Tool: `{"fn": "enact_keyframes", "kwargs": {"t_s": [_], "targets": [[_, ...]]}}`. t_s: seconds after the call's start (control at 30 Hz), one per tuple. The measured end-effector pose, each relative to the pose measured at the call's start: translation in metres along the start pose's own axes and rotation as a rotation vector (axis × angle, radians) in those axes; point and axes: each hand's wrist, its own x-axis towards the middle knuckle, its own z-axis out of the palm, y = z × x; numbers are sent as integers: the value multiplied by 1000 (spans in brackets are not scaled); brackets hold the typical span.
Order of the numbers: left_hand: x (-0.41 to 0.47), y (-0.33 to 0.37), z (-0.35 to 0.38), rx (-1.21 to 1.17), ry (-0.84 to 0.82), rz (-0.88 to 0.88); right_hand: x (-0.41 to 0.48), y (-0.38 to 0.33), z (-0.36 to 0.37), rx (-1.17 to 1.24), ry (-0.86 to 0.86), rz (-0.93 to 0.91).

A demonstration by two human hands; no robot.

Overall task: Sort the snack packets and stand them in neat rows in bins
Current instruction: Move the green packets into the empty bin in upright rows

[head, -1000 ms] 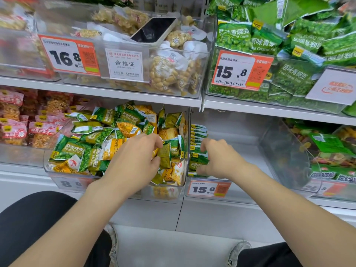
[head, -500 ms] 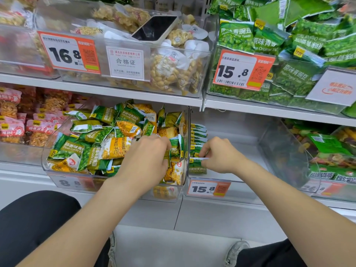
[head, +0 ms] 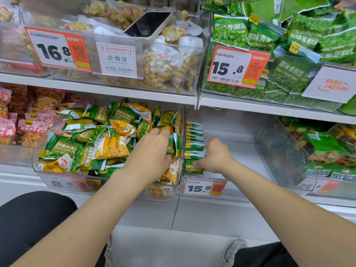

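A clear bin (head: 38, 166) on the lower shelf holds a jumbled pile of green garlic-pea packets (head: 57, 149) and yellow packets (head: 113, 149). My left hand (head: 152, 155) reaches into its right end, fingers and thumb closed around a green packet (head: 174, 145) by the bin wall. The clear bin (head: 242, 149) to the right has a row of green packets (head: 194, 139) standing along its left side. My right hand (head: 215, 157) pinches the front packet of that row (head: 192, 166), holding it upright.
A 15.8 price tag (head: 204, 187) fronts the right bin. A further bin of mixed snacks (head: 327, 151) stands at far right, red packets (head: 23, 128) at far left. A phone (head: 148, 24) lies on the peanut bin above. My knees and shoes are below.
My left hand has slid right across the mixed pile to the packet at the bin's right wall. My right hand has stayed at the front of the standing row.
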Motion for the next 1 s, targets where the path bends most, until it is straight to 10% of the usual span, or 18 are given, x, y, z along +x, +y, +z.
{"fn": "enact_keyframes", "kwargs": {"t_s": [0.23,0.57,0.83,1.0], "targets": [[9,-1,8,153,11,124,-3,2,-7,-87,-117,-18],[12,4,-9,95,157,41,-30,-8,-31,-108,237,-373],[-7,3,-43,-398,328,138,-60,-37,-29,207,158,-852],[-14,7,-45,-589,297,61,-56,-39,-24,347,161,-751]]}}
